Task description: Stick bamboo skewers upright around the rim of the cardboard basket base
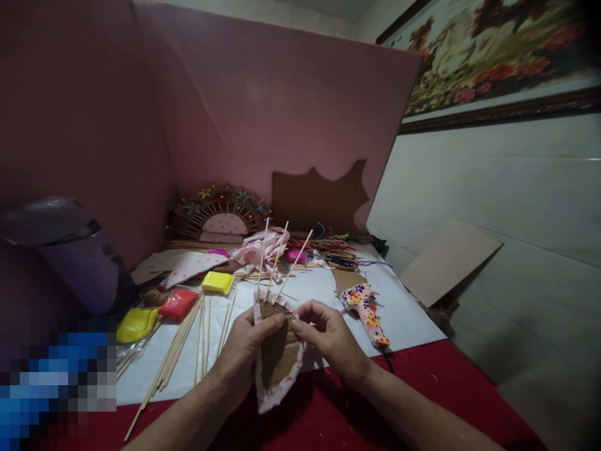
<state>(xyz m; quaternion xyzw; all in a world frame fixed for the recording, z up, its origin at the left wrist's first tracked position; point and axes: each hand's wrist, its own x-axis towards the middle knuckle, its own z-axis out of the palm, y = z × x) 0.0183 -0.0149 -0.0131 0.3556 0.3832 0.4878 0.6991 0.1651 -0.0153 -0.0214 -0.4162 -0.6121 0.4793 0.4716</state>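
Both hands grip one piece of cardboard (277, 351), its rim wrapped in pink cloth (268, 402). The left hand (256, 335) pinches the left edge, thumb flat on the brown face; the right hand (323, 329) is closed to a pinch on the upper right edge, thumb and index finger nearly together. The cardboard lies between the two hands, over the front edge of the white sheet (404, 313) and the red cloth (436, 388). Three thin sticks (276, 263) stand up from its top edge, fanning out just beyond the fingertips and partly crossing the view of the crumpled fabric (256, 250) behind.

Right of the grip lies a flowered glue gun (366, 313), near the right hand, with scissors (342, 260) farther back. Left of the grip, loose sticks (177, 351) run toward the near edge, some passing close to the left forearm. Beyond them are a red packet (178, 304), a yellow packet (218, 282) and another yellow one at the far left, near a purple container (89, 269).

Well behind the grip, a decorated half-round piece (223, 216) and a jagged cardboard sheet (319, 199) stand near the pink panel (282, 106).
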